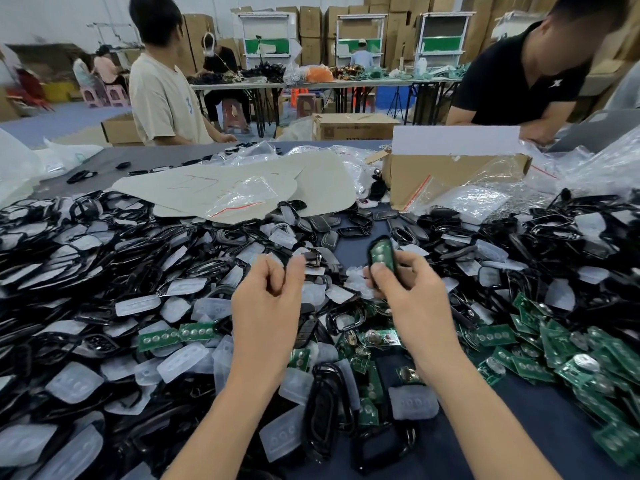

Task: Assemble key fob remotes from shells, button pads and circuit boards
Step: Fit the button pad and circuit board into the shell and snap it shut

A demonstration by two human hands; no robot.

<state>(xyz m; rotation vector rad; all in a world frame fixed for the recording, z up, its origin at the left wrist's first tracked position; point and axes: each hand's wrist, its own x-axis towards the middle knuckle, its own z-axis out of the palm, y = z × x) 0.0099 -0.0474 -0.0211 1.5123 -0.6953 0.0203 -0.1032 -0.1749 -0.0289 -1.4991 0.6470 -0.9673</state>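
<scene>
My right hand (405, 282) grips a black key fob shell (382, 256) with a green circuit board seated in it, held upright above the middle of the table. My left hand (268, 282) hovers beside it with fingers curled toward the palm; nothing shows between them. A dark shell piece (313, 258) lies just past its fingertips on the pile. Black shells (86, 237) are heaped on the left and far right. Translucent button pads (138, 304) are scattered among them. Green circuit boards (540, 362) are piled at the right and below my hands.
A cardboard box (450, 174) with plastic bags stands at the back right, and pale cardboard sheets (242, 181) lie at the back centre. A person in a beige shirt (162, 95) and a person in a black shirt (519, 74) work across the table.
</scene>
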